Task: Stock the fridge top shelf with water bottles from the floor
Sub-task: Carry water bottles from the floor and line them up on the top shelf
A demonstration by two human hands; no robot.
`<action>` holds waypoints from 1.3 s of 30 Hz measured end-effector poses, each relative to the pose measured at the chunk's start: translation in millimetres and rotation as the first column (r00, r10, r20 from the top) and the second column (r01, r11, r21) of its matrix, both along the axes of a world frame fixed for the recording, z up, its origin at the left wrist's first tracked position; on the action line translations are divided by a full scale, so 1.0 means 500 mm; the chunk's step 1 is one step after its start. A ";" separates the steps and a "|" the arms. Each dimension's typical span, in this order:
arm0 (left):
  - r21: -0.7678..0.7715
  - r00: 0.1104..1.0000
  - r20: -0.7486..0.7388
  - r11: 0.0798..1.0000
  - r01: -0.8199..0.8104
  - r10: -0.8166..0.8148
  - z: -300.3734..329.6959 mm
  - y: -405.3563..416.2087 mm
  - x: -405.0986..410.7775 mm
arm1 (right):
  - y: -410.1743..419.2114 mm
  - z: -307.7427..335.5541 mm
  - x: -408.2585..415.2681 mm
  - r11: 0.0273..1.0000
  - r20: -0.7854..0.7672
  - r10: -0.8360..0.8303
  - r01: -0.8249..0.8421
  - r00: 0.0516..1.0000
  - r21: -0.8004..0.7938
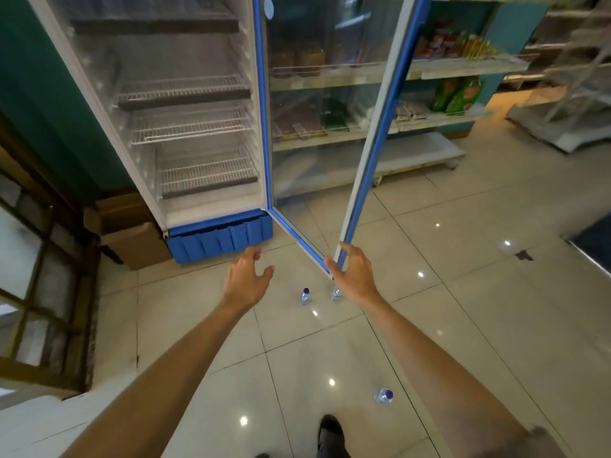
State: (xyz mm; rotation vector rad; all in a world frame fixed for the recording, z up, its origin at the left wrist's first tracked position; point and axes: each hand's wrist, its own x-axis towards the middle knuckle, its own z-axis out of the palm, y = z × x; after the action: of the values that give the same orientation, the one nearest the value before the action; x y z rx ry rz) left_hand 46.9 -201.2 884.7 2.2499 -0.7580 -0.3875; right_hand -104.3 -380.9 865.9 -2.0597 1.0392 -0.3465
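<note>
Both arms reach forward over the tiled floor [463,325]. The left hand [246,280] and right hand [353,272] are spread open and hold nothing. The fridge [185,127] stands with its glass door [330,127] swung wide, wire shelves bare. Two water bottles [305,296] stand upright just beyond the hands; a third bottle [383,396] stands nearer the shoe [330,434].

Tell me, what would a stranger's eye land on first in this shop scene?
Probably the tall fridge at upper left, its blue-edged glass door swung wide open and its wire shelves bare. Next, the two bare hands, left hand and right hand, stretched out open over the shiny tiled floor. Between and below them stand small water bottles with blue caps, another nearer the person's shoe.
</note>
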 end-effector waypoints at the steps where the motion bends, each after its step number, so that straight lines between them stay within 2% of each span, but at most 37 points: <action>1: 0.011 1.000 -0.030 1.000 0.002 -0.002 -0.022 -0.017 -0.013 | -0.015 -0.020 -0.017 1.000 -0.018 -0.014 0.014 1.000 0.028; 9: 0.134 0.987 -0.158 0.991 -0.002 0.024 -0.223 -0.188 -0.058 | -0.174 -0.230 -0.083 0.987 -0.154 -0.011 0.036 0.988 0.159; 17: 0.257 0.959 -0.266 0.966 -0.025 0.096 -0.502 -0.296 -0.049 | -0.303 -0.513 -0.082 0.968 -0.308 -0.023 0.098 0.951 0.232; 23: 0.277 0.951 -0.286 0.960 -0.038 0.120 -0.811 -0.368 0.013 | -0.389 -0.815 -0.033 0.960 -0.325 -0.086 0.166 0.942 0.227; 28: 0.255 0.919 -0.326 0.957 -0.140 0.222 -1.113 -0.446 0.086 | -0.475 -1.100 0.028 0.959 -0.312 -0.127 0.197 0.941 0.203; 33: 0.193 0.923 -0.332 0.972 -0.136 0.195 -1.408 -0.536 0.155 | -0.579 -1.378 0.101 0.944 -0.264 -0.213 0.268 0.941 0.192; 39: 0.092 0.939 -0.319 0.990 -0.103 0.127 -1.666 -0.627 0.200 | -0.673 -1.633 0.163 0.955 -0.191 -0.232 0.261 0.954 0.142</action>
State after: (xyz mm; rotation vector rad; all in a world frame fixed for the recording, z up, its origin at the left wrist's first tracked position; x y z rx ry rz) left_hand 147.0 -514.8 51.9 2.2085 -0.4435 -0.7177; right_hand -22.9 -717.6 49.6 -1.8373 1.3901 -0.2012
